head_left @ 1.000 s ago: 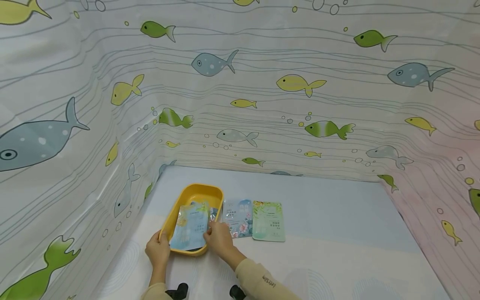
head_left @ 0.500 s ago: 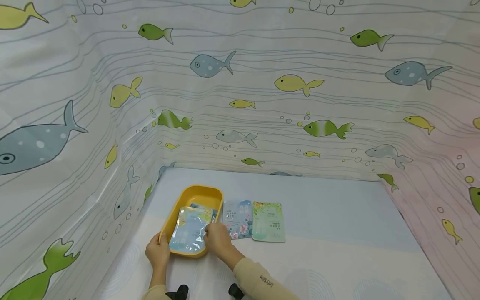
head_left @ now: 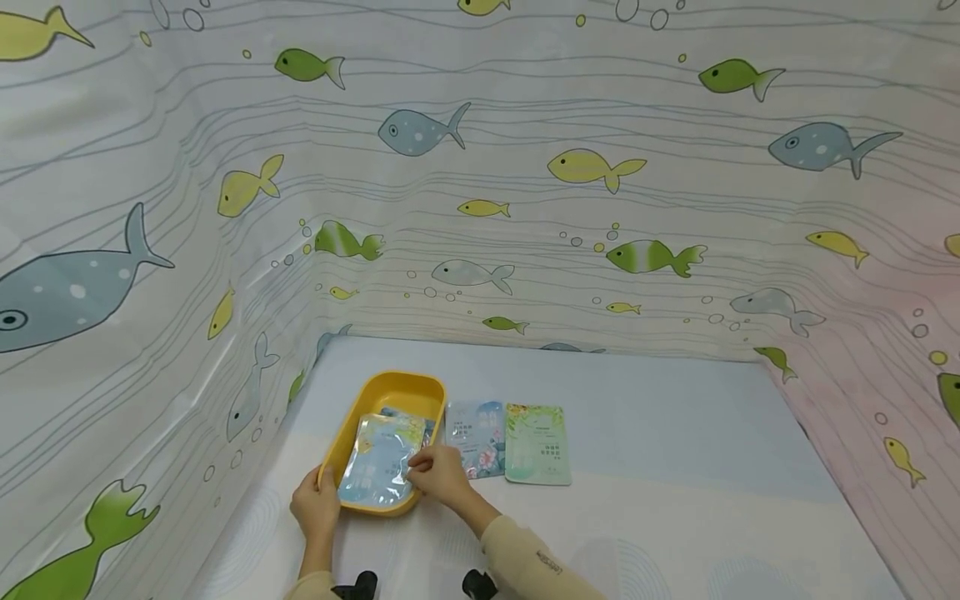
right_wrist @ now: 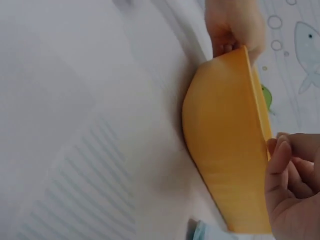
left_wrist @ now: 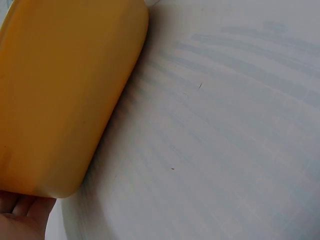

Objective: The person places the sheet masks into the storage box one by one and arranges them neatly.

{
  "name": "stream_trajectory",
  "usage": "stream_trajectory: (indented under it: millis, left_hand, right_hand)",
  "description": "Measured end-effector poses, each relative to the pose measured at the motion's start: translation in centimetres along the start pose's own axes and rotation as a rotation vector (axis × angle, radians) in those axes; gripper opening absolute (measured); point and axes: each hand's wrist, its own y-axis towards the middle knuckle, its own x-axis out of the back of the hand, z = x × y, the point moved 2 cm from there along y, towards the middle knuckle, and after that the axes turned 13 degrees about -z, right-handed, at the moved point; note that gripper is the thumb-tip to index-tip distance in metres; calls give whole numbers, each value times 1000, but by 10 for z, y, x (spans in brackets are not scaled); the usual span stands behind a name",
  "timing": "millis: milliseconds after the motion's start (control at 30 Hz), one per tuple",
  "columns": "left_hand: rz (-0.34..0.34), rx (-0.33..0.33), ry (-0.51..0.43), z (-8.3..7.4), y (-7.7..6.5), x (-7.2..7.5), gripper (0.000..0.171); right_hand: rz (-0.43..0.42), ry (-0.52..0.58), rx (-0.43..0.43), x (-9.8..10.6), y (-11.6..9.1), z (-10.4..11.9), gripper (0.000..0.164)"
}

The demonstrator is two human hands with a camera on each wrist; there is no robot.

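My left hand (head_left: pixel 315 502) grips the near left rim of a yellow plastic tray (head_left: pixel 396 385). Inside lies a light blue sheet mask packet (head_left: pixel 378 458) on top of a darker blue packet (head_left: pixel 429 431), mostly hidden under it. My right hand (head_left: pixel 441 475) reaches over the tray's right rim, its fingertips at the right edge of the top packet. In the right wrist view, thumb and forefinger of the right hand (right_wrist: pixel 295 182) come together just at the rim; I cannot tell whether they pinch the packet.
Right of the tray, a blue floral packet (head_left: pixel 476 437) and a green packet (head_left: pixel 537 444) lie side by side on the white table (head_left: pixel 675 533). A fish-patterned sheet (head_left: pixel 525 250) surrounds the table at the back and sides.
The top packet, tilted a second ago, has settled flat in the tray, baring more of the darker one. My right hand has shifted very slightly; my left still holds the rim.
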Motion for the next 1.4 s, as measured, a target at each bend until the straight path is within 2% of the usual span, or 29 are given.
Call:
stream_trajectory:
  millis: [133,333,567,667,833,967,1133,1267,1400]
  left_hand:
    - [-2,-13,2,1,0,0,28]
    - [-1,-15,6,2,0,-1,28]
    - [2,-3,19,-1,-2,2,29]
    - [2,-9,28,-1,-2,2,28]
    - [-8,-28,15,0,-2,2,27]
    - [-13,-41,7,-1,-2,3,26]
    - [-9,-40,6,-2,-2,4,26]
    - [-9,-30,22,-1,-2,3,26]
    - [-5,-35,36,-1,-1,1,26]
  right_hand:
    - [-42,111,-21,11,1,-8,12]
    - [-86,61,4,36,4,-25,10]
    - [-181,-92,-6,67,3,-50,14]
    - [-275,-192,-11,82,0,-62,14]
    - [-454,-335,-69,107,-1,-78,13]
    - [-543,-432,-118,127,-2,-86,17]
    - [-562,-513,-193,144,-2,-96,25]
    - [-544,-516,-259,151,-2,-105,29]
    - [-541,-531,-278,157,-2,-106,31]
